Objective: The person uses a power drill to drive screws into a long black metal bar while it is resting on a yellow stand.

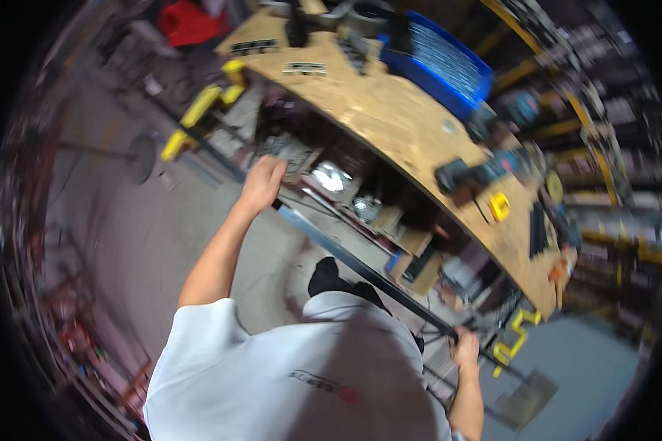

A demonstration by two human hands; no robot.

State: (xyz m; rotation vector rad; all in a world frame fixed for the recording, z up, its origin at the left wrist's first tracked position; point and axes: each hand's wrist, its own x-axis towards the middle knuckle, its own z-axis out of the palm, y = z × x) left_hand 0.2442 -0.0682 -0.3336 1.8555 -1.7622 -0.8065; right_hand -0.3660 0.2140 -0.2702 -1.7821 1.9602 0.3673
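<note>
The person holds a long dark metal bar (360,268) with both hands, level and running alongside the front edge of the wooden counter (404,125), just below it. The left hand (262,184) grips the bar near its far end, fingers (276,170) curled over the top and clamped on it. The right hand (465,349) grips the near end, fingers wrapped around the bar (the picture is blurred, so the exact grip is hard to read). Beyond the left hand the bar passes over a yellow stand (198,114); another yellow stand (518,334) sits just beside the right hand. On the counter lie a blue bin (441,62), a dark power tool (478,173) and a yellow tape measure (499,206).
</note>
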